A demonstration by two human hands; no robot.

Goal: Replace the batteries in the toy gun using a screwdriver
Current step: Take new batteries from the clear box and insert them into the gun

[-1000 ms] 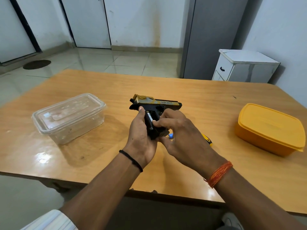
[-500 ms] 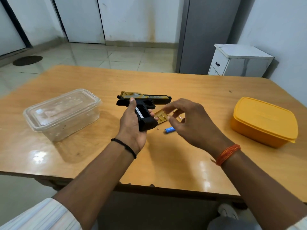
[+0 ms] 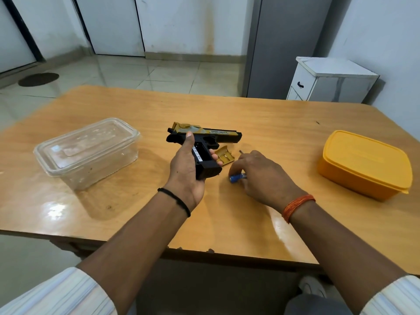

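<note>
There, mid-desk, our left hand (image 3: pixel 185 169) gripped the toy gun (image 3: pixel 204 144) by its grip, barrel toward the right edge. Our right hand (image 3: pixel 261 176), nearer, curled over the blue battery (image 3: pixel 236 178) lying crosswise on the desk (image 3: pixel 261 228); whether already pinched, we couldn't tell.

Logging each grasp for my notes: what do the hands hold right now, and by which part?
The left hand holds the toy gun by its grip. The right hand fingers the blue battery; not clearly lifted.

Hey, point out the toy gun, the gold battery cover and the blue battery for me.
toy gun (image 3: pixel 205 162): head view, on the black grip.
gold battery cover (image 3: pixel 225 155): head view, its inner face.
blue battery (image 3: pixel 236 178): head view, the blue casing.
</note>
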